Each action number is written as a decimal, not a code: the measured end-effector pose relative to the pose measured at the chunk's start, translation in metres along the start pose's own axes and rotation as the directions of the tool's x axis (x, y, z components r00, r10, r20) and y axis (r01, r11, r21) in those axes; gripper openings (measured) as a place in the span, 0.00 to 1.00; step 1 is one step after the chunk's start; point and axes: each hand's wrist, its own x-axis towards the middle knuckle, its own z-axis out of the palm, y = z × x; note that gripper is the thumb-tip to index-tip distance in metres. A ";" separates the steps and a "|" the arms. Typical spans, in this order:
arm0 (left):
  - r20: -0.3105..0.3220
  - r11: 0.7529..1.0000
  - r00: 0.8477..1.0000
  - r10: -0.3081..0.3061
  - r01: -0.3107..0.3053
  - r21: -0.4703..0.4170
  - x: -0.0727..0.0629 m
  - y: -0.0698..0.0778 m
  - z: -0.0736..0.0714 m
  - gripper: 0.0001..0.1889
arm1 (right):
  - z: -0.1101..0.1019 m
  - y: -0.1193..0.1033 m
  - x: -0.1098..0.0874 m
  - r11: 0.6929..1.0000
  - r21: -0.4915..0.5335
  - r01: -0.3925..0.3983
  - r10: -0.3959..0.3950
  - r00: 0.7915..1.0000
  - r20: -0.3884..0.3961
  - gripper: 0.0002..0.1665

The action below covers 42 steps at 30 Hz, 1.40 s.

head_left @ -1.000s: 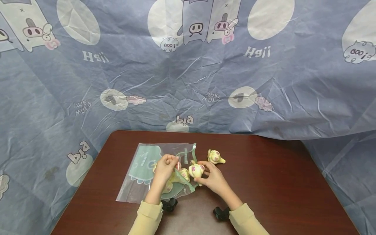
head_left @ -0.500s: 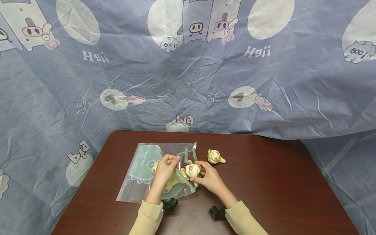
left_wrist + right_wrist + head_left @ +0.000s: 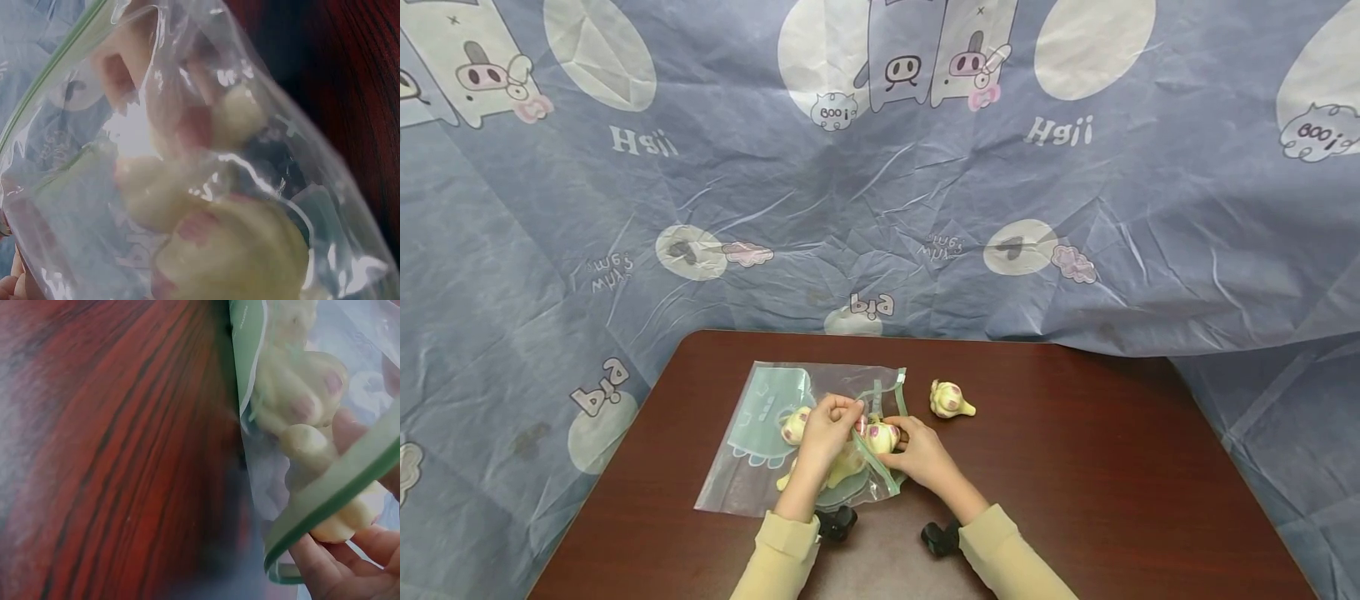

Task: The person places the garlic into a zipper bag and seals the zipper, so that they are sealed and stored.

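Clear plastic bag (image 3: 763, 421) lay mouth rightward; left grip (image 3: 829, 427) pinched its rim; right grip (image 3: 919, 451) held a garlic bulb (image 3: 882, 437) there; loose bulb (image 3: 949, 400) lay crosswise, stem pointing right.

In the head view, the left hand (image 3: 829, 428) and forearm (image 3: 801, 483) cover part of the clear bag (image 3: 722, 492) and the garlic (image 3: 795, 427) inside, leaving the count unclear. Both sleeves (image 3: 777, 554) run off the bottom edge. In the left wrist view, glare and plastic blur the garlic. In the right wrist view, the green rim (image 3: 337, 495) crosses the held bulb (image 3: 350, 519); the picture's edge cuts off the right hand (image 3: 923, 452).
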 end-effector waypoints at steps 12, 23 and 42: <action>-0.011 0.999 1.000 0.020 -0.019 0.042 0.007 -0.016 0.002 0.12 | 0.009 -0.007 0.009 0.988 -0.151 0.033 -0.029 0.999 0.030 0.32; -0.018 0.999 1.000 -0.003 0.004 0.053 0.007 -0.014 0.000 0.13 | 0.016 -0.010 0.010 0.963 -0.268 0.038 -0.034 0.999 0.021 0.40; 0.003 1.000 1.000 0.004 -0.004 -0.014 -0.007 0.012 -0.004 0.09 | 0.000 -0.021 -0.011 0.970 -0.217 0.108 -0.143 0.977 -0.156 0.27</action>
